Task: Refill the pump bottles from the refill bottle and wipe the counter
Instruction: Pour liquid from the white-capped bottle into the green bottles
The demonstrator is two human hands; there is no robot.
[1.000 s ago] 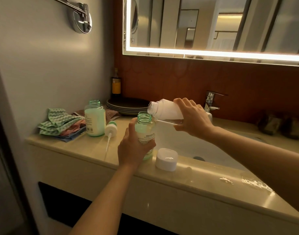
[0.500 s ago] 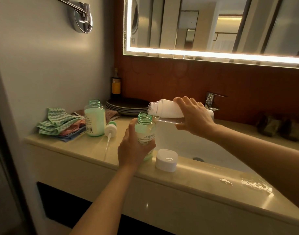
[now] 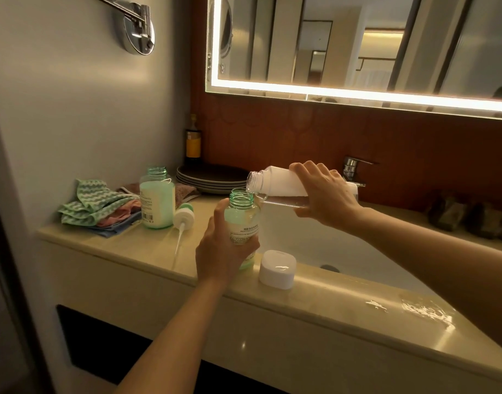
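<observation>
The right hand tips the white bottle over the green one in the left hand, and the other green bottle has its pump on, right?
Not quite. In the head view the other green bottle has an open neck; the pump lies on the counter beside it. The rest holds.
</observation>
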